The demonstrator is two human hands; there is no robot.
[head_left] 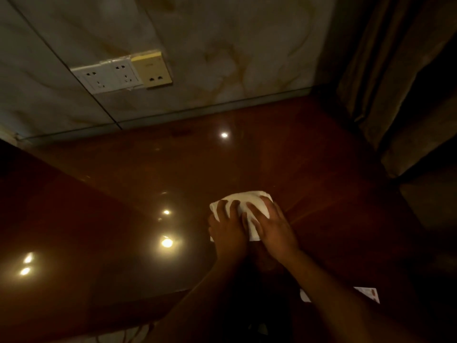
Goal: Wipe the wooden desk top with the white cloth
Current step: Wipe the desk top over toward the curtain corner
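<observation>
A folded white cloth [247, 200] lies on the glossy reddish-brown wooden desk top [148, 174], right of the middle. Both of my hands press flat on it. My left hand [228, 229] covers the cloth's left part with fingers spread. My right hand [274, 226] covers its right part, fingers pointing toward the wall. The cloth's near edge is hidden under my palms.
A marbled wall panel with a white and gold socket strip [121, 71] rises behind the desk. A dark curtain [395, 82] hangs at the right edge. A white card [368, 293] lies near the front right, partly under my forearm. Cables [138, 330] hang below the front edge.
</observation>
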